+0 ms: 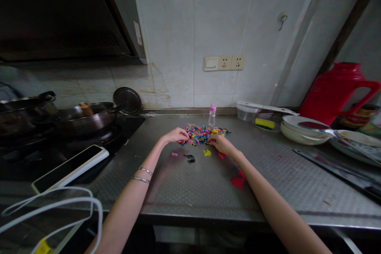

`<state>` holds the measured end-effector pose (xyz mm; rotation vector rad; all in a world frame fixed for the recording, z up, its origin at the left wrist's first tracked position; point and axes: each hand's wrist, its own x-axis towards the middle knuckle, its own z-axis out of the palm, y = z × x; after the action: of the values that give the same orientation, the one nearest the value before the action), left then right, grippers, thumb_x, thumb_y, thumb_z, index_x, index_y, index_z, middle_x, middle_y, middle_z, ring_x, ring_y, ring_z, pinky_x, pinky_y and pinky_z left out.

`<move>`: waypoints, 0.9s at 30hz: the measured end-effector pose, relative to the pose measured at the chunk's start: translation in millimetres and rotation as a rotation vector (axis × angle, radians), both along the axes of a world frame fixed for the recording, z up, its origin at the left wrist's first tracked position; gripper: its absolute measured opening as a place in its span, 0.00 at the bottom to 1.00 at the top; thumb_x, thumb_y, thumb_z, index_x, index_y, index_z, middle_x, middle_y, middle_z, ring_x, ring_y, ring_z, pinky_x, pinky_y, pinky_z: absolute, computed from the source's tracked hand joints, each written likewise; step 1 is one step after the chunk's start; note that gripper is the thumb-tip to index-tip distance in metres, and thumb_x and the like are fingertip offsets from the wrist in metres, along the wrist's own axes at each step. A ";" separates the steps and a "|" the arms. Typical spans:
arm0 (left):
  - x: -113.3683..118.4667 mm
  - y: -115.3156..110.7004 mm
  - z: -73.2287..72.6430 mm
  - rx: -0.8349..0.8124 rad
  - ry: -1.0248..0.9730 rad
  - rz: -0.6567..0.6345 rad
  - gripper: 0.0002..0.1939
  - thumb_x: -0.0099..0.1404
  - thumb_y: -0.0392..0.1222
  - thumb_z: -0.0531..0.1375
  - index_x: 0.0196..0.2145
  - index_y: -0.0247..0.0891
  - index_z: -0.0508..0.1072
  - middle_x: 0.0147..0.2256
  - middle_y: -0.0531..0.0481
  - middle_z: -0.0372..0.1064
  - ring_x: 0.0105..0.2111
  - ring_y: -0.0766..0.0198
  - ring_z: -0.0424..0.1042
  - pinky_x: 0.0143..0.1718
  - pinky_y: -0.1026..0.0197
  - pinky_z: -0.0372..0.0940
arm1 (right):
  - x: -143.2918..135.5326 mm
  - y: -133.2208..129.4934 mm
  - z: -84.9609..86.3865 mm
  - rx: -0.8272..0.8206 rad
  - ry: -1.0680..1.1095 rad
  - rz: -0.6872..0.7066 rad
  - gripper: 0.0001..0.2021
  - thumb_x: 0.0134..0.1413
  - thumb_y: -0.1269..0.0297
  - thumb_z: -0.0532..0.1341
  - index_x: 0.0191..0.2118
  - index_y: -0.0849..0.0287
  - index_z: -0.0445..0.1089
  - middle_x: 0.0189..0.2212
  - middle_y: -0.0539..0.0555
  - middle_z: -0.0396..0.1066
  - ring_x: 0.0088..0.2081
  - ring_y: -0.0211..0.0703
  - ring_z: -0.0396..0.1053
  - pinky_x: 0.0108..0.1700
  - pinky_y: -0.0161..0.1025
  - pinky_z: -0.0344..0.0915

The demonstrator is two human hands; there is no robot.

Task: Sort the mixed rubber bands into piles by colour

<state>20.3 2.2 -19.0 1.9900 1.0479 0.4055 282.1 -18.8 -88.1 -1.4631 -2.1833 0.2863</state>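
A pile of small multicoloured rubber bands (200,134) lies on the metal countertop. At its left edge is my left hand (177,135), fingertips drawn together among the bands; what they pinch is too small to make out. My right hand (220,144) reaches into the pile's right front side, its fingers closed and their tips partly hidden. In front of the pile lie a pink band (174,154), a small black cluster (189,158) and a yellow cluster (207,152). Some red bands (222,154) sit beneath my right hand.
A small pink-capped bottle (212,115) stands behind the pile. A red heart-shaped piece (238,181) lies by my right forearm. Pans (86,117), a white device (70,166) and a cable (89,198) are left; bowls (303,133), a knife (336,170) and a red thermos (333,91) are right.
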 end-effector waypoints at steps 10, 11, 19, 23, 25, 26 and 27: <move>-4.5 0.0 1.9 0.034 -0.050 0.124 0.15 0.51 0.42 0.59 0.34 0.30 0.73 0.18 0.53 0.64 0.15 0.75 0.54 0.15 0.70 0.45 | 7.2 4.3 -4.8 0.032 0.103 0.020 0.14 0.45 0.73 0.54 0.40 0.61 0.69 0.28 0.52 0.70 0.30 0.37 0.65 0.33 0.32 0.59; -4.5 -0.3 1.7 0.030 -0.049 0.126 0.15 0.51 0.42 0.59 0.34 0.30 0.73 0.18 0.53 0.64 0.15 0.75 0.54 0.15 0.70 0.46 | 7.8 5.6 -7.5 0.026 0.101 0.020 0.14 0.44 0.73 0.55 0.39 0.61 0.69 0.27 0.52 0.69 0.29 0.37 0.64 0.32 0.31 0.58; -7.0 4.2 -4.2 0.040 -0.023 0.116 0.18 0.51 0.47 0.58 0.36 0.31 0.72 0.19 0.53 0.65 0.15 0.74 0.55 0.15 0.70 0.45 | 12.3 12.4 -18.2 0.007 0.135 0.056 0.15 0.44 0.75 0.55 0.40 0.60 0.68 0.24 0.50 0.68 0.26 0.35 0.62 0.30 0.30 0.57; -8.5 8.3 -7.7 0.057 -0.024 0.113 0.20 0.51 0.49 0.58 0.37 0.31 0.72 0.20 0.52 0.65 0.15 0.74 0.54 0.14 0.70 0.44 | 15.3 12.5 -15.9 0.012 0.156 0.079 0.15 0.45 0.74 0.54 0.41 0.61 0.67 0.24 0.51 0.68 0.27 0.36 0.63 0.30 0.31 0.57; -8.6 9.3 -8.4 0.055 -0.025 0.106 0.20 0.51 0.48 0.58 0.37 0.30 0.72 0.20 0.52 0.65 0.15 0.75 0.54 0.14 0.71 0.43 | 16.4 12.4 -15.5 0.019 0.168 0.076 0.14 0.45 0.74 0.54 0.41 0.62 0.67 0.24 0.51 0.68 0.26 0.36 0.63 0.30 0.31 0.57; -8.5 9.6 -8.5 0.051 -0.024 0.101 0.20 0.51 0.48 0.58 0.37 0.30 0.72 0.20 0.52 0.64 0.15 0.75 0.54 0.14 0.71 0.43 | 16.7 12.4 -15.6 0.025 0.173 0.071 0.14 0.45 0.74 0.54 0.41 0.62 0.67 0.24 0.51 0.68 0.26 0.36 0.63 0.30 0.31 0.57; -8.4 9.7 -8.6 0.048 -0.021 0.098 0.20 0.51 0.48 0.58 0.37 0.30 0.72 0.20 0.52 0.64 0.15 0.75 0.54 0.14 0.71 0.43 | 16.8 12.3 -15.9 0.032 0.177 0.067 0.14 0.45 0.74 0.54 0.41 0.62 0.67 0.24 0.51 0.68 0.26 0.36 0.63 0.29 0.31 0.57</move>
<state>11.9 11.9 -27.6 1.9776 1.1348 0.5074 298.9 -6.5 -103.9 -1.2978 -2.0874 0.3865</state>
